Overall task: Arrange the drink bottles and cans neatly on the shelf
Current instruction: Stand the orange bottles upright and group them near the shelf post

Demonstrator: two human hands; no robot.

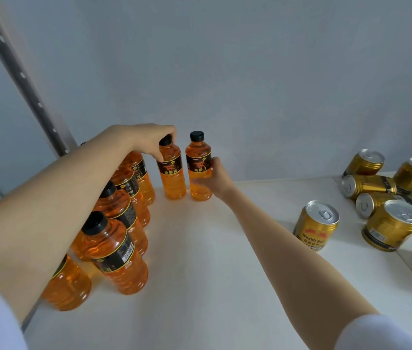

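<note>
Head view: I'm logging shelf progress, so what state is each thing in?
Left hand: gripping left back bottle by its cap.
Right hand: holding right back bottle, upright.
Side-row bottles: upright, capped.
Front can: upright, sealed.
Two middle cans: lying on sides.

White shelf (199, 286) and its load. Left: orange bottles (116, 256) with black caps, upright in close rows running toward the rear wall. Rear: left rear bottle (173, 173) and right rear bottle (199, 170), upright, just beside each other. Right: gold cans, loosely grouped and well apart from the bottles; front can (315, 228) and side can (392, 227) upright, far lying can (368, 185) and near lying can (382, 201) on their sides behind them
</note>
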